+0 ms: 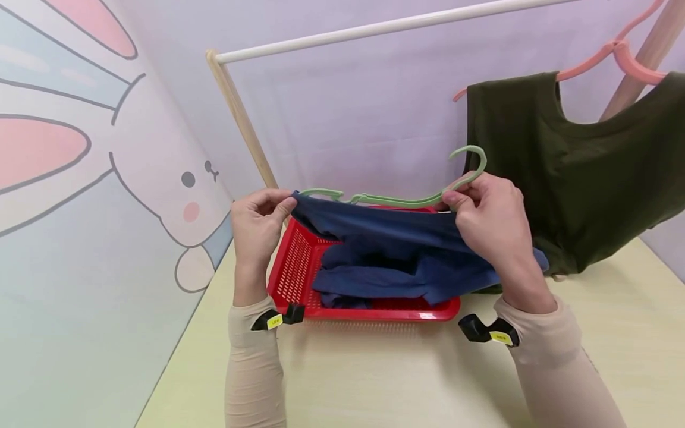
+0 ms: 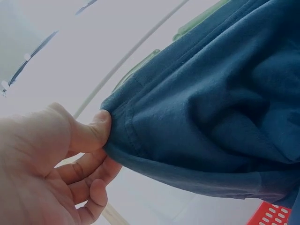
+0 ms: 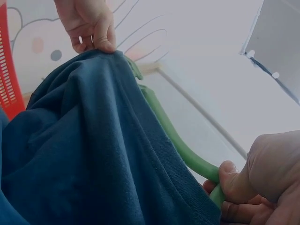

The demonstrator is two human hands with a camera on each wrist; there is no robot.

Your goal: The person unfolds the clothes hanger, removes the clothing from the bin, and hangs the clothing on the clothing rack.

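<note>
A blue garment (image 1: pixel 385 232) is stretched between both hands, its lower part hanging into a red basket (image 1: pixel 291 261). My left hand (image 1: pixel 259 229) pinches the garment's left corner between thumb and fingers, also plain in the left wrist view. Along the garment's top edge lies a green clothes hanger (image 1: pixel 401 202), its left end close to the pinched corner. With thumb and fingers my right hand (image 1: pixel 492 217) grips the hanger just below its hook, which points up. In the right wrist view the hanger's arm (image 3: pixel 164 117) runs behind the cloth's edge; its far end is partly hidden.
Behind stands a rack with a white rail (image 1: pixel 374 35) and a wooden post (image 1: pixel 241 119). A dark green sleeveless top (image 1: pixel 578 160) hangs at the right on a pink hanger (image 1: pixel 637 68). The pale tabletop (image 1: pixel 374 374) spreads in front; a rabbit-painted wall (image 1: pixel 150 154) borders the left.
</note>
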